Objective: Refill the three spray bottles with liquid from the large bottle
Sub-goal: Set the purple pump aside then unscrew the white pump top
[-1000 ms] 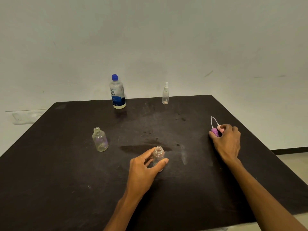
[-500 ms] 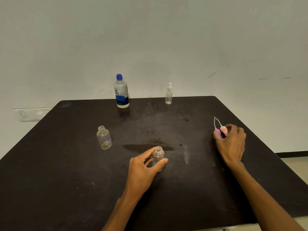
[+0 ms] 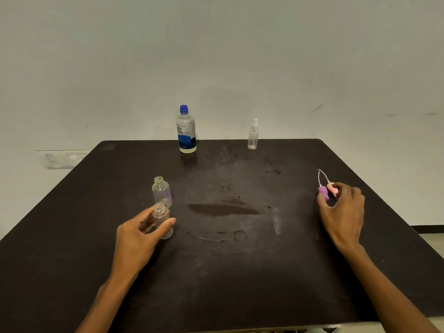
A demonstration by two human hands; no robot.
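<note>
A dark table (image 3: 240, 272) fills the view, its far edge against a pale wall (image 3: 216, 56). At that far edge stand the large bottle (image 3: 186, 130) with a blue cap and, to its right and well apart, a slim capped spray bottle (image 3: 253, 134). The middle of the table is bare except for a dark wet patch (image 3: 223, 209), leaving open room between the two hands.

The left hand (image 3: 139, 239) curls thumb and fingers around a small uncapped bottle (image 3: 162, 220), upright on the table. Just behind it, nearly touching, stands a second uncapped bottle (image 3: 161, 191).

Near the right edge, the right hand (image 3: 342, 210) pinches two spray heads (image 3: 327, 189), one purple and one pink, their thin tubes pointing away.

Compared with half a second ago, the left hand has slid its bottle leftward, from the table's centre to beside the second bottle. The right hand has hardly moved.
</note>
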